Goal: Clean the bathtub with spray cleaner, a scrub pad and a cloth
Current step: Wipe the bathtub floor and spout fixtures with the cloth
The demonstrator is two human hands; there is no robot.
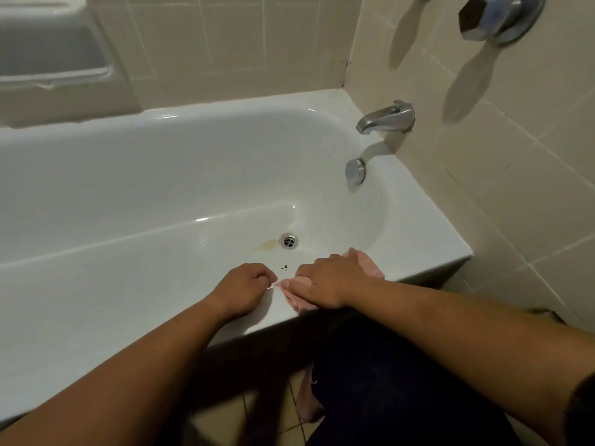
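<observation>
Head view: a small pink fabric cloth (372, 267) lies bunched on the near rim of the white glossy enamel bathtub (128, 300), at the drain end. The right hand (328, 280) lies palm-down over the cloth's middle, its fingers bent over the left edge and gripping it, with pink showing beyond the hand on both sides. The left hand (244, 284) sits just beside it on the rim, fingers curled, and appears to pinch a thin corner of the cloth between thumb and forefinger.

The cloth looks light, limp and thin. It will fold and slide easily on the slick enamel (more so if damp, which cannot be told here). A pinch at one corner only stretches it, so a gathered wad under a flat palm should give better pressure for wiping.

Down in the tub, a yellowish stain (269, 244) lies just left of the round metal drain (288, 241), and dark specks (284, 267) lie nearer the rim. The spray cleaner and scrub pad are not in view.
</observation>
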